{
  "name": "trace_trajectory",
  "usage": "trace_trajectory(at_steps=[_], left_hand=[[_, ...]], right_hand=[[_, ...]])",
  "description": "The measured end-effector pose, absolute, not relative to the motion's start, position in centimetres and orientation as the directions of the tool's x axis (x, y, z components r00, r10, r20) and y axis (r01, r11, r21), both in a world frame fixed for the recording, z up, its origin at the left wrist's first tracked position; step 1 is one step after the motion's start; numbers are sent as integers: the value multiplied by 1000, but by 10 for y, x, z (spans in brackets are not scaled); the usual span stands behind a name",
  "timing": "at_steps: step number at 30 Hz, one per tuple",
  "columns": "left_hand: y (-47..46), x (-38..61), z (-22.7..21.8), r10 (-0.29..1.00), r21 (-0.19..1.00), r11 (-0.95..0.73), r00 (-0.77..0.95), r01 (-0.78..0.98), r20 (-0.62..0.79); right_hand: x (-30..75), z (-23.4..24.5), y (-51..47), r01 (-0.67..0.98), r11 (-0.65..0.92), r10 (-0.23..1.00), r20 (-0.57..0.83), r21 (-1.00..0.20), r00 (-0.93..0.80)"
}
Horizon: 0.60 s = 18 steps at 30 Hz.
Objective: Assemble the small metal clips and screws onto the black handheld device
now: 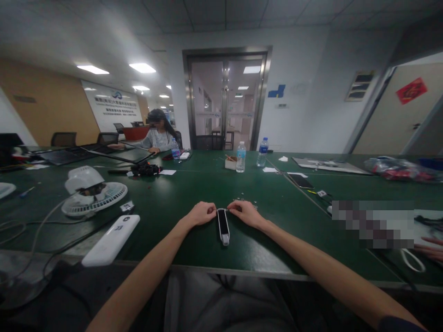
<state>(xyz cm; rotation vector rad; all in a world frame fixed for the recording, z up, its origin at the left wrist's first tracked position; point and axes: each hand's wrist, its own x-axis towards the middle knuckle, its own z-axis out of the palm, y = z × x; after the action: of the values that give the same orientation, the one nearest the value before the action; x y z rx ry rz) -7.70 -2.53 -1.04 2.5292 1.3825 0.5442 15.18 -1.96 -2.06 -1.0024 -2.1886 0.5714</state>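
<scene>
A narrow black device with a silver-white frame (pixel 223 226) lies lengthwise on the green table (pixel 194 240) in front of me. My left hand (pixel 201 213) is curled at the device's far left corner, fingertips pinched against its top end. My right hand (pixel 245 212) is curled on the other side, fingers pinching the same far end. Several tiny loose parts (pixel 247 201) lie on the table just beyond my right hand.
A white power-bank-like block (pixel 111 240) lies at the near left edge, beside a small white fan (pixel 92 192) with cables. Two water bottles (pixel 241 157) and a small box stand mid-table. A seated person (pixel 157 133) works at the far left. Another person's fingers (pixel 431 249) show at the right edge.
</scene>
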Motion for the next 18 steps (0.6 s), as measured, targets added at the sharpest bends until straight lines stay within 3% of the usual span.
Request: trace_trajectory(at_steps=[12,18], left_hand=[[-25,-77,-8,828,378,-557,528,739,189],[-24,-77,-5,825,399,-556,540,729,165]], right_hand=[[141,-26,-18,489,651,755,422,-581,-503],[154,-14,-15,571,740,670,467,-356,-577]])
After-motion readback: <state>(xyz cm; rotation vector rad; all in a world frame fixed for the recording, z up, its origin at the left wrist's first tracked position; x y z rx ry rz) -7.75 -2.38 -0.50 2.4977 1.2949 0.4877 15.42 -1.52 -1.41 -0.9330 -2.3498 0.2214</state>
